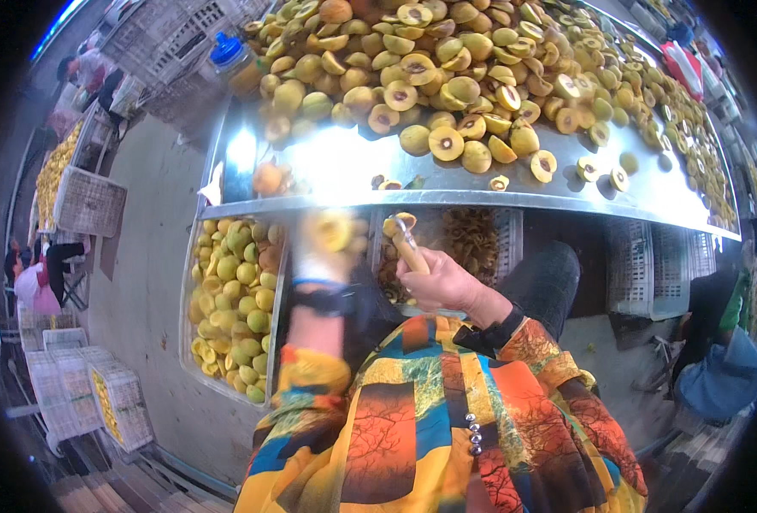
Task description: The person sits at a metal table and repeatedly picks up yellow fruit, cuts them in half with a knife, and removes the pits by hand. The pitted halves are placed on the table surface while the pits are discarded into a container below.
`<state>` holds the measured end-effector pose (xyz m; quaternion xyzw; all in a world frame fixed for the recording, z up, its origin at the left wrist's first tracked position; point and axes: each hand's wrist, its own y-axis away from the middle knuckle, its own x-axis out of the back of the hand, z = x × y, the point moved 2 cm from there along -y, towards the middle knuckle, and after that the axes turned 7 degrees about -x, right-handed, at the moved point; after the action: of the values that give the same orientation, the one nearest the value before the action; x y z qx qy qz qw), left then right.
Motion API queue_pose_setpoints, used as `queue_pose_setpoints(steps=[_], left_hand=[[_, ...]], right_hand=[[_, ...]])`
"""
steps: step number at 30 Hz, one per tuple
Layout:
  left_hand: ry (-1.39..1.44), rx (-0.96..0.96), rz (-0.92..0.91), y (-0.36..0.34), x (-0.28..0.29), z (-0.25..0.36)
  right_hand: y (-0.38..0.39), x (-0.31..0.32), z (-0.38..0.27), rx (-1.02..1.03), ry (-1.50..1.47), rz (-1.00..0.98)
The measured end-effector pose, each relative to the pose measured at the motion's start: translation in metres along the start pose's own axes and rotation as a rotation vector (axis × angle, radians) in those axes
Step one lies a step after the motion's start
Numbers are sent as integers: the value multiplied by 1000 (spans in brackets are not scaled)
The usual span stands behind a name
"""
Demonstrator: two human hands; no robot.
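My right hand is closed around the wooden handle of a pitting tool. A small yellowish piece sits at the tool's metal tip. To its left, my left hand, smeared by motion and apparently in a white glove, holds a halved yellow peach with its cut face up. Both hands are just off the near edge of a metal table. Many peach halves are heaped on the table, several with the stone still in them. Below my hands stands a crate of brown scraps.
A crate of peach halves stands on the floor at my left. White plastic crates are under the table at right. A blue-capped bottle stands at the table's far left. Other people sit at both sides, among stacked crates.
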<state>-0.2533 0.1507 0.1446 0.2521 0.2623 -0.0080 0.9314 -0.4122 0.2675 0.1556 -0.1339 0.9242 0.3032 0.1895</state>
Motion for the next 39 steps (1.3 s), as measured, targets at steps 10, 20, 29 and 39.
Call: queue_pose_setpoints(steps=[10, 20, 29, 39], left_hand=[[-1506, -878, 71, -27, 75, 102], [-2046, -719, -608, -130, -163, -37], [-301, -128, -580, -64, -106, 18], [72, -140, -423, -3, -65, -25]], right_hand=[[-48, 62, 73, -1, 1251, 473], [-3, 68, 56, 180, 1071, 583], [11, 48, -5, 205, 776, 873], [-5, 2, -27, 221, 902, 752]])
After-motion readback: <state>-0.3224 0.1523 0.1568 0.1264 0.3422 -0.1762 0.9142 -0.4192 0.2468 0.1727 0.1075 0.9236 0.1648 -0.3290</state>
